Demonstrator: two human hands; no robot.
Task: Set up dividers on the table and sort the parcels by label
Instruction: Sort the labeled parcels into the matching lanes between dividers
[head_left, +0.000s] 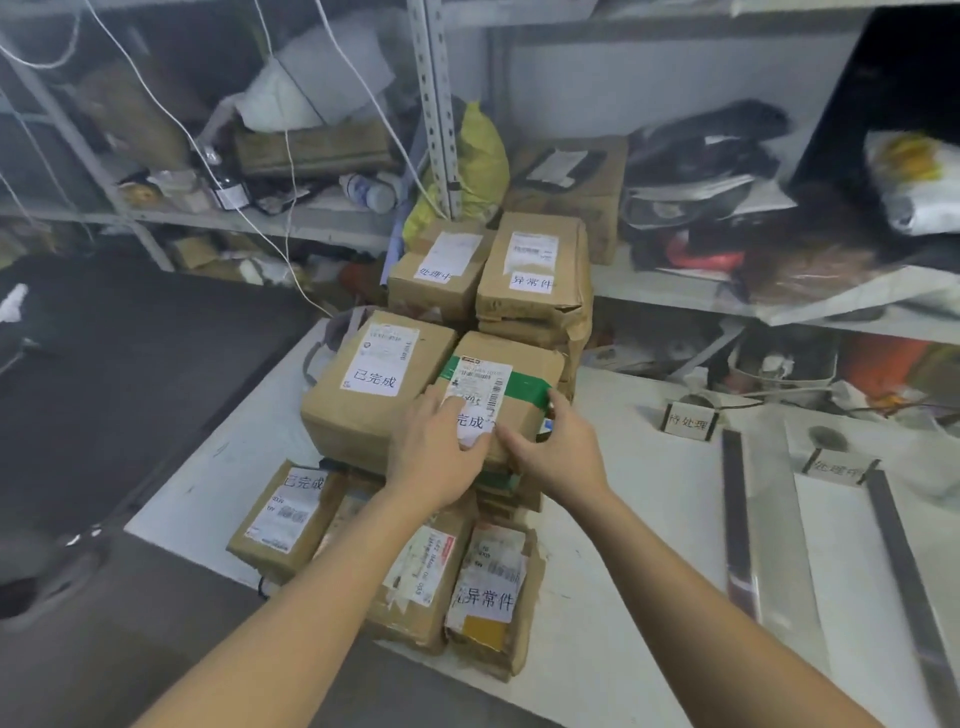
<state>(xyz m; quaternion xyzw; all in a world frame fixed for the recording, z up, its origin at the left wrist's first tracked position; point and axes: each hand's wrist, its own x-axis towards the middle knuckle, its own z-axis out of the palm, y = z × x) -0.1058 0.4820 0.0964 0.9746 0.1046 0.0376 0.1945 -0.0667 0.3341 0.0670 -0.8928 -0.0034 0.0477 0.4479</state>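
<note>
A pile of brown cardboard parcels with white labels stands on the white table (623, 545). On top of the pile lies a parcel with green tape (519, 374). My left hand (441, 452) rests on its label and near edge, fingers spread over it. My right hand (556, 447) holds its right near corner, thumb up along the side. Beside it sits a larger parcel (363, 384). Two more parcels (441, 275) (535, 270) stand behind. Lower parcels (280, 519) (493, 597) lie at the front. Two dark divider strips (737, 519) (904, 582) lie on the table to the right, with small label signs (688, 421) (836, 470) at their far ends.
Metal shelving (441, 104) full of clutter, bags and boxes runs behind the table. White cables (218, 171) hang in front of the left shelves. A dark surface (130, 364) lies left of the table. The table's near left edge (208, 561) runs diagonally.
</note>
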